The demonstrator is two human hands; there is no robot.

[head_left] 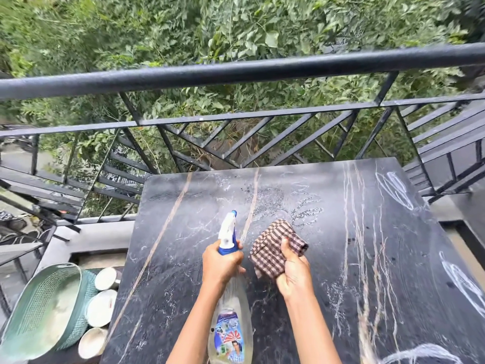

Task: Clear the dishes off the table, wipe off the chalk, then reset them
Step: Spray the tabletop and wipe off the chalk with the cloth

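My left hand (221, 264) grips the neck of a clear spray bottle (231, 329) with a white and blue nozzle, pointed out over the black marble table (183, 258). My right hand (294, 271) holds a folded brown checked cloth (273, 245) just above the tabletop. Spray droplets (288, 206) cover chalk scribbles at the table's middle. White chalk drawings (396, 190) remain along the right edge, with another chalk drawing (462, 279) nearer me. Several white cups and bowls (102, 306) stand beside a green basket (44, 311) on a lower surface to the left.
A black metal railing (236, 72) runs behind the table, with dense green foliage beyond it. The balcony floor shows on both sides of the table. A dark rack or chair frame (18, 248) stands at the far left.
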